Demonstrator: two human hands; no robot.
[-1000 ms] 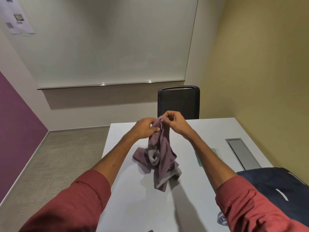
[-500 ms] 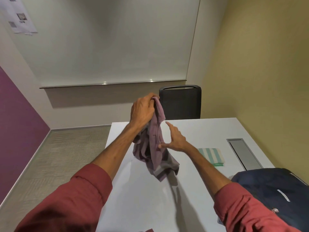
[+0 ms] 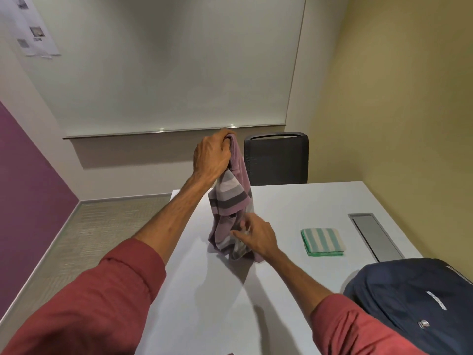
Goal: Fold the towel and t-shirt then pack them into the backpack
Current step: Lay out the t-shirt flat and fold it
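My left hand (image 3: 212, 155) grips the top of a mauve t-shirt (image 3: 231, 198) with grey and white stripes and holds it up over the white table (image 3: 210, 290). The shirt hangs bunched, and its lower end touches the table. My right hand (image 3: 256, 237) is low at the shirt's bottom part, with its fingers stretched against the fabric; they are blurred. A folded green-and-white striped towel (image 3: 322, 242) lies on the table to the right of the shirt. A navy backpack (image 3: 414, 303) lies at the table's near right corner.
A black chair (image 3: 276, 160) stands behind the far edge of the table. A grey metal hatch (image 3: 373, 234) is set into the tabletop near the yellow wall on the right. Carpeted floor lies to the left of the table.
My left hand lifted the shirt's top higher. My right hand let go of the top and slid down the hanging shirt to its lower part. The shirt now hangs longer.
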